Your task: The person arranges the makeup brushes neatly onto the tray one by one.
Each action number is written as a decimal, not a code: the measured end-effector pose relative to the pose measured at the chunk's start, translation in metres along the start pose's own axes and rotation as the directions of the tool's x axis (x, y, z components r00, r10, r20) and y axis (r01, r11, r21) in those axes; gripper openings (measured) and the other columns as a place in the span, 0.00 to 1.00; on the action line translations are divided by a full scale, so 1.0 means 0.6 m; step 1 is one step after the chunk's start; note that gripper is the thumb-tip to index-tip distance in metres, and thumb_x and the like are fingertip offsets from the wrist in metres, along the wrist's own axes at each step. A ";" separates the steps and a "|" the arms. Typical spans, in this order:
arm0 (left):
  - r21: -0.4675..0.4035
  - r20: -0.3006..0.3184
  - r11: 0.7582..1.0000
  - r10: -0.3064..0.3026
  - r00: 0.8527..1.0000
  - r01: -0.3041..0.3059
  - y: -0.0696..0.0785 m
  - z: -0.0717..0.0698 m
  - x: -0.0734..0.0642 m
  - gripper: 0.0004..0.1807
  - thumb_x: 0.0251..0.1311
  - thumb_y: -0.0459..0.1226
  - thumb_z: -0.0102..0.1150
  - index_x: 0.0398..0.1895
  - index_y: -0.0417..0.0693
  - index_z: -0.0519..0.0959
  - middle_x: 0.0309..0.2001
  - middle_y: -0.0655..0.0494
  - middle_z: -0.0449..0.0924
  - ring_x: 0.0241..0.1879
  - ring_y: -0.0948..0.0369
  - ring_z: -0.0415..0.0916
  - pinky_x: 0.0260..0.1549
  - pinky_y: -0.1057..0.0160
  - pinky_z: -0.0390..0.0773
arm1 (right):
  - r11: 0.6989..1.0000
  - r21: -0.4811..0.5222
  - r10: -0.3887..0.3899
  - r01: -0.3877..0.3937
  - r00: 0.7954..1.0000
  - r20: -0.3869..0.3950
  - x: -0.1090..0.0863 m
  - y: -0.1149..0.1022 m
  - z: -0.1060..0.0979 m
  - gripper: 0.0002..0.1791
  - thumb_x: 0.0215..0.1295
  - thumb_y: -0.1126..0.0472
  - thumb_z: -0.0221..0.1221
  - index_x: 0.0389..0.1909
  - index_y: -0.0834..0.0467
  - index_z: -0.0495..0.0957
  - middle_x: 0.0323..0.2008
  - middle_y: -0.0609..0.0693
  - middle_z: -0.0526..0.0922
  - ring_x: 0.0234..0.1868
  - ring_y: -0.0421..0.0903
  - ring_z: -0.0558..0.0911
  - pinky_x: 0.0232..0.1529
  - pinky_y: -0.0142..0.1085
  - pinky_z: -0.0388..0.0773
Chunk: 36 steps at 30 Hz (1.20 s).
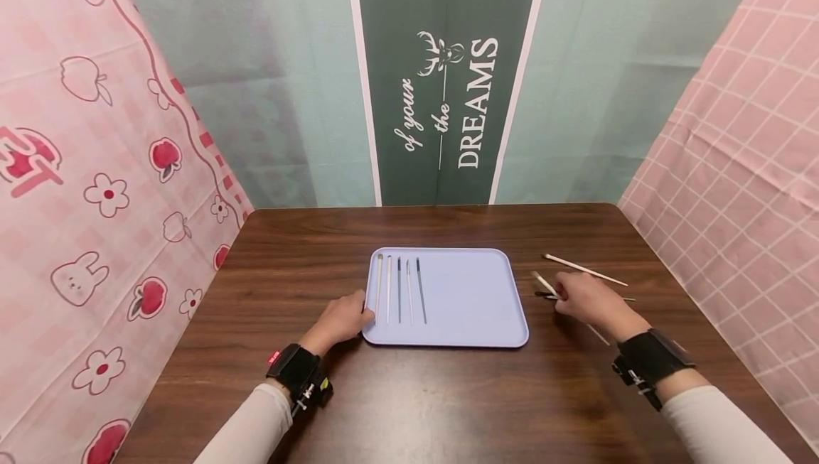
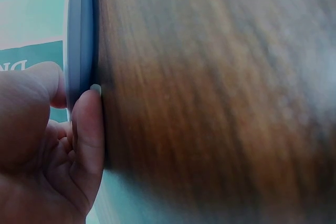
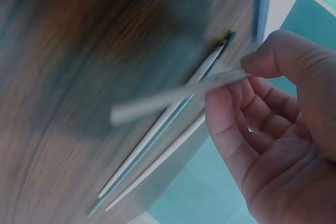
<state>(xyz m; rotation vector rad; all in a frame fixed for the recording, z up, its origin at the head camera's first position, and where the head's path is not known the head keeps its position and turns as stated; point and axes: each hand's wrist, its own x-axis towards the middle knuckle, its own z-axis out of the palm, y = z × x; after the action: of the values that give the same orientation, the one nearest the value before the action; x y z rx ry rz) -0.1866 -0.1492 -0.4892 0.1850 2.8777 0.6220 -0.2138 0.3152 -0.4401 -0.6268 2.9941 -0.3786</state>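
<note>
My left hand (image 1: pixel 342 318) grips the lavender tray (image 1: pixel 473 300) at the near part of its left side. In the left wrist view, thumb and fingers close on the tray's rim (image 2: pixel 80 35). Several slim paintbrushes lie side by side in the tray's left half, heads away from me, among them a dark-handled brush (image 1: pixel 421 290). To the right of the tray, my right hand (image 1: pixel 589 299) pinches a pale paintbrush (image 3: pixel 157 102) between thumb and index finger. Below it, a white-handled brush (image 3: pixel 139 148) and a teal-handled brush (image 3: pixel 113 191) cross the table.
Another pale brush (image 1: pixel 585 269) lies slantwise beyond my right hand. The dark wooden table (image 1: pixel 422 400) ends at a green curtain (image 1: pixel 441 187) behind. Pink cloths hang along both sides, the left one (image 1: pixel 128 251) printed with apples and flowers.
</note>
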 end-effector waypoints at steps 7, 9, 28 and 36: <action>0.000 -0.002 1.000 0.005 1.000 -0.005 -0.001 0.001 0.001 0.11 0.64 0.40 0.56 0.41 0.41 0.74 0.28 0.52 0.72 0.28 0.56 0.70 0.29 0.58 0.70 | 0.998 0.036 0.046 -0.047 0.999 0.023 0.015 -0.021 0.003 0.06 0.52 0.66 0.62 0.28 0.61 0.73 0.22 0.47 0.71 0.23 0.44 0.69 0.25 0.38 0.66; -0.003 -0.002 1.000 0.006 1.000 -0.006 -0.001 0.001 0.002 0.10 0.64 0.40 0.56 0.41 0.41 0.74 0.28 0.52 0.72 0.28 0.56 0.70 0.29 0.58 0.70 | 0.997 0.042 0.067 -0.068 0.997 0.039 0.019 -0.027 0.002 0.05 0.53 0.66 0.61 0.29 0.61 0.74 0.22 0.48 0.72 0.23 0.44 0.70 0.25 0.38 0.67; -0.008 0.007 1.000 -0.004 1.000 0.004 -0.002 0.000 0.001 0.12 0.65 0.41 0.56 0.43 0.41 0.74 0.29 0.53 0.72 0.28 0.56 0.70 0.29 0.58 0.70 | 0.965 0.139 0.204 -0.221 0.970 0.130 0.073 -0.096 0.015 0.07 0.55 0.64 0.58 0.20 0.58 0.73 0.15 0.48 0.79 0.17 0.40 0.81 0.22 0.33 0.72; -0.015 0.010 1.000 -0.001 1.000 0.001 0.001 -0.002 -0.001 0.12 0.64 0.40 0.57 0.43 0.40 0.74 0.29 0.52 0.72 0.28 0.56 0.70 0.28 0.58 0.70 | 0.951 0.113 0.267 -0.287 0.950 0.165 0.109 -0.130 0.022 0.11 0.54 0.64 0.59 0.17 0.55 0.68 0.13 0.46 0.75 0.16 0.42 0.73 0.20 0.32 0.64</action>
<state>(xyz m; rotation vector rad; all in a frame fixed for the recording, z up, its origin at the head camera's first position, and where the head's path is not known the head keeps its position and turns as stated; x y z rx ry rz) -0.1863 -0.1495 -0.4878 0.1835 2.8629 0.6407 -0.2420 0.2165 -0.4336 -0.2056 2.8277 -0.4864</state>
